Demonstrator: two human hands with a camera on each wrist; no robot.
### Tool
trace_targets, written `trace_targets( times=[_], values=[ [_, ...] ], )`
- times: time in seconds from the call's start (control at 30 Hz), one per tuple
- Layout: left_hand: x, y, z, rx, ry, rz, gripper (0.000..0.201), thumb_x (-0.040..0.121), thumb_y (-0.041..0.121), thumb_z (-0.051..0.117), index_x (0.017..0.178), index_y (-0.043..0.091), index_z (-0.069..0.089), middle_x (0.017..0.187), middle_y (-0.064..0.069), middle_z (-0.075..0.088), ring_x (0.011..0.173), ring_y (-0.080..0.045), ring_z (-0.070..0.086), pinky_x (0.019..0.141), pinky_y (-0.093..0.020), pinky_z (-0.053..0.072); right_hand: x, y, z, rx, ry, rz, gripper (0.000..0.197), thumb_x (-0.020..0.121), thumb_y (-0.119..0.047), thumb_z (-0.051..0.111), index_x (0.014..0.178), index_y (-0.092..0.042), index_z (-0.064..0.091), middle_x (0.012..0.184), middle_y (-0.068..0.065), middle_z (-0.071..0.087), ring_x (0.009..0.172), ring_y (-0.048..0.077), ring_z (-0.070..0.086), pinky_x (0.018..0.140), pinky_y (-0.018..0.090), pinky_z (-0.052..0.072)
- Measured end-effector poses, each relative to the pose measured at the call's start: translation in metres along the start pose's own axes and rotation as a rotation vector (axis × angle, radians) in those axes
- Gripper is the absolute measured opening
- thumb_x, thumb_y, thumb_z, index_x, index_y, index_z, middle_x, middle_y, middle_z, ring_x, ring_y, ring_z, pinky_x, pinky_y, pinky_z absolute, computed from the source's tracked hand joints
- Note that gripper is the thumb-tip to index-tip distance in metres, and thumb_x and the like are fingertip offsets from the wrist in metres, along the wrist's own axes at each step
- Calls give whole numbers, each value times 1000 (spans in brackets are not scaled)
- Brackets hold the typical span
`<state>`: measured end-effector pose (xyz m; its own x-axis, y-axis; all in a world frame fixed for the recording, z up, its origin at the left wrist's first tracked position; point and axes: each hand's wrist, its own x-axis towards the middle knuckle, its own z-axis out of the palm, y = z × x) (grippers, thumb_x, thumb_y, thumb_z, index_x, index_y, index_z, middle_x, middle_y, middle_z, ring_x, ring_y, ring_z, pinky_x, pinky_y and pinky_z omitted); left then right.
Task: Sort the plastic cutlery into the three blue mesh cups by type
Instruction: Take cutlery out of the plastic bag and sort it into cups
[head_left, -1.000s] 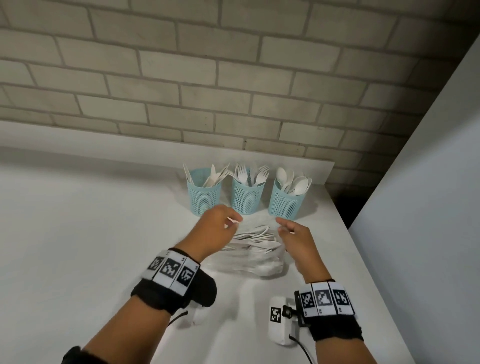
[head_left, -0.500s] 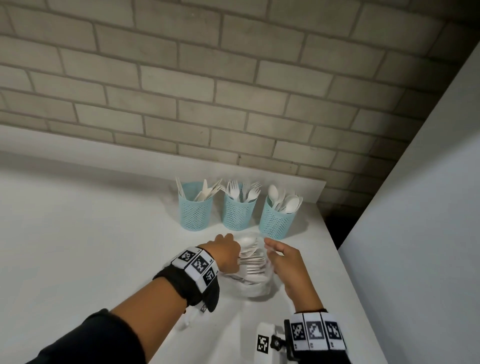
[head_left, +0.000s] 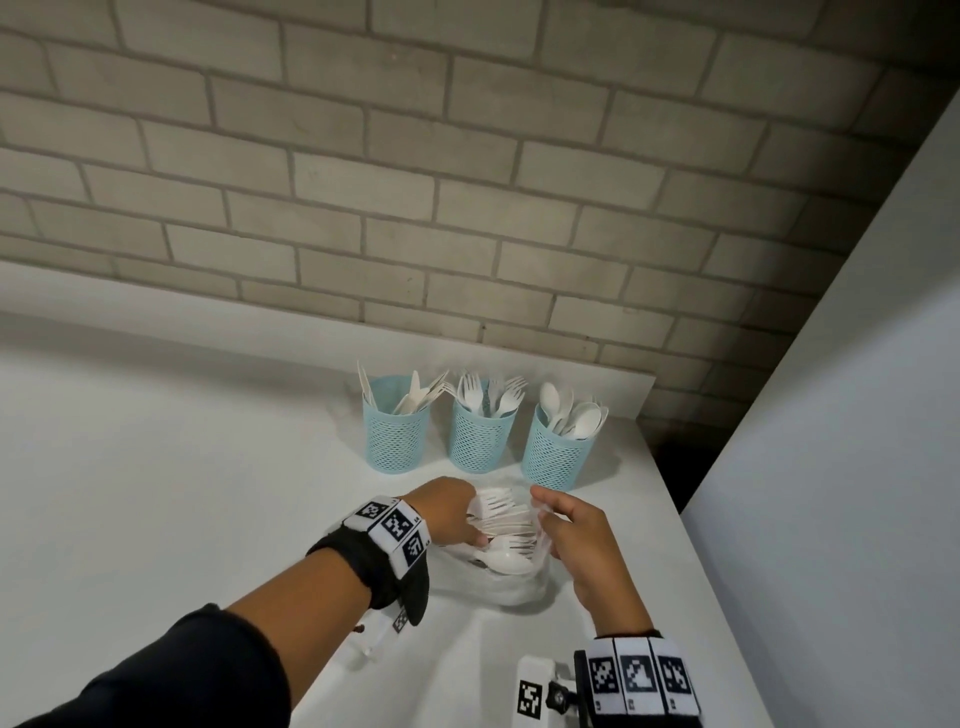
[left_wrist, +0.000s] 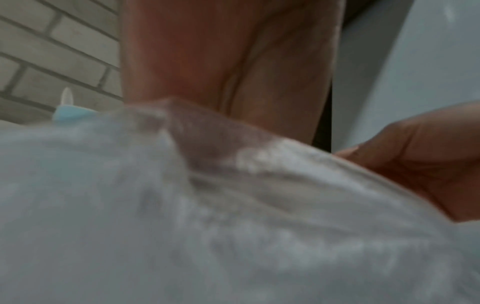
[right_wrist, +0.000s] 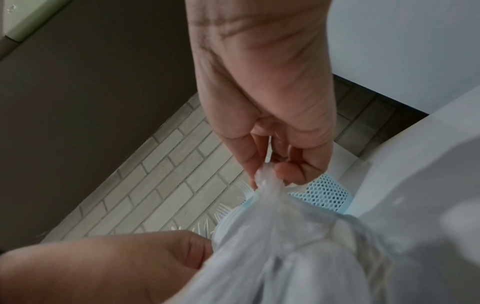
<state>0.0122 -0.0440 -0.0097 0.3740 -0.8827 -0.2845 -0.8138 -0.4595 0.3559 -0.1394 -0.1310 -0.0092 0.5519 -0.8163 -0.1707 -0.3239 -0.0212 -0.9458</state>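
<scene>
Three blue mesh cups stand in a row by the brick wall: the left cup (head_left: 395, 436) holds knives, the middle cup (head_left: 480, 436) forks, the right cup (head_left: 556, 457) spoons. In front of them lies a clear plastic bag (head_left: 511, 582) with several white forks and spoons (head_left: 506, 558) in it. My left hand (head_left: 452, 512) grips the bag's left side with curled fingers, their tips hidden by the cutlery. My right hand (head_left: 563, 527) pinches the bag's film (right_wrist: 267, 181) between thumb and fingers. The left wrist view is filled by the blurred bag (left_wrist: 233, 226).
The white counter (head_left: 182, 493) runs out to the left. It ends at the brick wall behind the cups and at an edge on the right, next to a pale panel (head_left: 857, 415). A dark gap lies past the back right corner.
Both hands have dropped from above the bag onto it. The left hand went to the bag's left side, the right took its right edge, and the bag's mouth now gapes wider.
</scene>
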Motion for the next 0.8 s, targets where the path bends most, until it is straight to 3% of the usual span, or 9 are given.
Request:
trace_targets(
  times=[0.13, 0.2, 0.23, 0.3, 0.4, 0.5, 0.6, 0.67, 0.8],
  values=[
    [-2, -4, -10, -143, 48, 59, 53, 79, 41, 70, 117, 7, 55, 115, -5, 60, 107, -24, 56, 83, -23, 39, -2, -1, 1, 13, 3, -2, 32, 90, -3, 51, 112, -19, 67, 114, 1, 65, 98, 15, 60, 79, 23, 46],
    [-2, -6, -13, -194, 66, 69, 42, 79, 40, 70, 102, 6, 58, 92, -3, 58, 86, -21, 55, 67, -20, 33, -4, -2, 0, 20, 1, -7, 31, 91, -3, 51, 112, -19, 67, 110, 0, 65, 87, 8, 59, 69, 19, 45],
    [-1, -7, -13, -213, 81, 73, 33, 79, 40, 70, 84, 10, 58, 75, 0, 50, 70, -17, 48, 59, -19, 28, -4, -2, -1, 29, -2, -7, 30, 91, -3, 52, 111, -18, 67, 109, 0, 65, 85, 7, 58, 68, 18, 44],
    [0, -10, -13, -257, 79, 101, 47, 81, 39, 69, 56, 17, 37, 57, 3, 28, 53, -11, 27, 51, -23, 17, -3, -1, -3, 58, -8, -2, 30, 90, -1, 52, 109, -17, 68, 110, 2, 66, 90, 12, 60, 75, 22, 46],
    [0, -12, -15, -311, 87, 111, 52, 87, 34, 64, 50, 17, 31, 54, 1, 25, 50, -11, 23, 49, -22, 16, -4, -1, -4, 70, -7, 4, 28, 90, -3, 54, 111, -15, 67, 110, 1, 65, 100, 17, 59, 85, 25, 45],
    [-1, -8, -15, -264, 123, 69, 29, 95, 30, 51, 79, 7, 60, 75, -4, 53, 68, -13, 50, 59, -18, 32, -3, -1, -4, 86, -11, 1, 27, 91, -2, 53, 110, -15, 67, 109, 1, 65, 98, 15, 58, 76, 21, 46],
    [0, -4, -6, -129, 162, 12, 36, 100, 29, 38, 112, -1, 54, 118, -20, 50, 107, -31, 52, 89, -31, 38, -2, -1, -2, 88, -13, 1, 26, 91, -2, 53, 107, -16, 68, 109, 3, 66, 97, 16, 60, 78, 23, 47],
    [2, -3, 4, -33, 156, -2, 38, 99, 31, 40, 119, 0, 49, 123, -21, 48, 112, -34, 49, 95, -36, 38, -1, 0, 0, 86, -16, -4, 25, 90, -3, 54, 105, -17, 69, 110, 3, 66, 99, 17, 60, 80, 24, 46],
    [7, -2, 16, -32, 134, -18, 35, 97, 27, 47, 121, 2, 43, 120, -18, 57, 109, -30, 55, 89, -34, 42, 0, 1, 0, 78, -11, -8, 26, 90, -4, 54, 108, -17, 68, 112, 2, 66, 103, 17, 59, 87, 26, 47]
  ],
)
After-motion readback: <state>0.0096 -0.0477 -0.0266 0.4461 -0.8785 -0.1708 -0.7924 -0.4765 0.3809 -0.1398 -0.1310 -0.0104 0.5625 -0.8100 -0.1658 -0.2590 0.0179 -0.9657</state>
